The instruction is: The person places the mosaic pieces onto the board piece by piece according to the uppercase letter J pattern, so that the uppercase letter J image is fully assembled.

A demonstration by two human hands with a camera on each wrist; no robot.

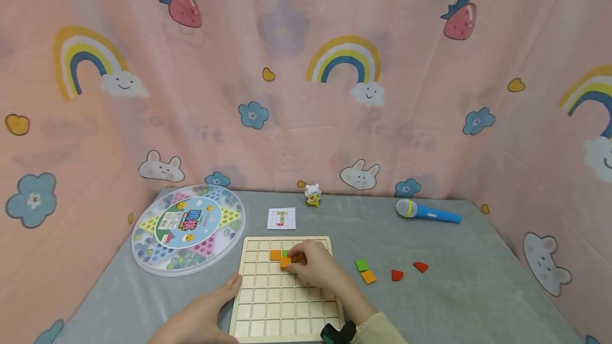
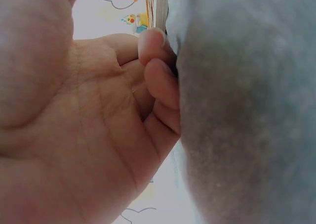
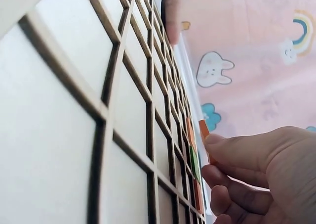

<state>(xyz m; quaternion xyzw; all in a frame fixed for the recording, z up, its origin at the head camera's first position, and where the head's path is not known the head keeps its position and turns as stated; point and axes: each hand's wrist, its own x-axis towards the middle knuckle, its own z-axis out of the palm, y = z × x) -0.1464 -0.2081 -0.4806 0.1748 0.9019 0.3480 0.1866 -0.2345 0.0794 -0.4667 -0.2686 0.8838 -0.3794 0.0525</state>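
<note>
A pale wooden grid board (image 1: 260, 296) lies on the grey cloth. My right hand (image 1: 313, 264) is over its upper part, pinching an orange square tile (image 1: 285, 262) between thumb and fingers. In the right wrist view the held orange tile (image 3: 204, 129) stands just off the board's surface. An orange tile (image 1: 275, 255) and a green tile (image 3: 193, 162) sit in neighbouring cells, with a reddish-orange tile (image 3: 198, 197) beside the green one, mostly hidden by my fingers in the head view. My left hand (image 1: 203, 309) rests at the board's left edge, fingers loosely bent.
Right of the board lie a green tile (image 1: 361, 265), an orange tile (image 1: 368, 277) and two red rounded pieces (image 1: 397, 275). Behind it are a pattern card (image 1: 281, 218) and a small figurine (image 1: 313, 195). A round marble game board (image 1: 143, 259) is left, a toy microphone (image 1: 432, 213) back right.
</note>
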